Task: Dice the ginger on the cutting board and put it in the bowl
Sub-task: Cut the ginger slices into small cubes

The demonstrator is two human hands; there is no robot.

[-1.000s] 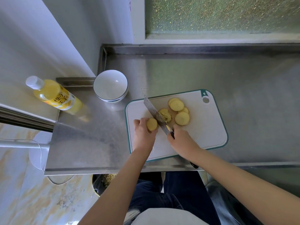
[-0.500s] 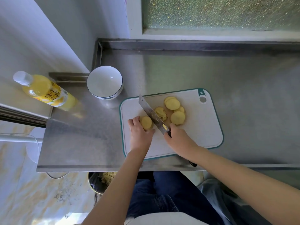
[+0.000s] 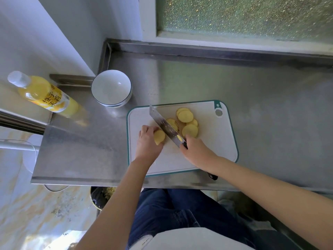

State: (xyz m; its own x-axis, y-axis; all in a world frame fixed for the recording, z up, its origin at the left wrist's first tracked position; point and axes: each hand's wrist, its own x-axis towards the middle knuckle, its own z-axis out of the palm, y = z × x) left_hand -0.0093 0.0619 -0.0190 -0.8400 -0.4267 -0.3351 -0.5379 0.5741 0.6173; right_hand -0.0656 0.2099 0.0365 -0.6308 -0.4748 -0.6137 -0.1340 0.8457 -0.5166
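Little has shifted over the last second: both hands keep their places on the board, and the blade has only edged along the ginger.

Left hand point(image 3: 147, 143), fingers curled, grips a stubby yellow chunk of peeled ginger point(image 3: 159, 137) near the left side of a white plastic cutting board with a teal rim point(image 3: 216, 141). Right hand point(image 3: 195, 150) is wrapped round the dark handle of a broad steel cleaver point(image 3: 165, 125). Its blade runs diagonally from the hand toward the far left and sits against the chunk's cut face, so the two hands are close together with the blade between them.

Just right of the blade lies a loose pile of round yellow ginger slices point(image 3: 185, 116), roughly half a dozen, some overlapping.

Beyond the board's far left corner stands a white ceramic bowl with a dark rim line point(image 3: 110, 85); nothing is in it. Further left, a clear bottle of yellow liquid with a white cap point(image 3: 45, 94) lies tilted by the wall. All of this rests on a stainless steel worktop point(image 3: 234, 87).

Judging by this, the task looks under halfway done. Slicing into rounds is nearly finished, with one small chunk left. No diced pieces are visible, so the rounds have yet to be cut down and moved into the bowl.
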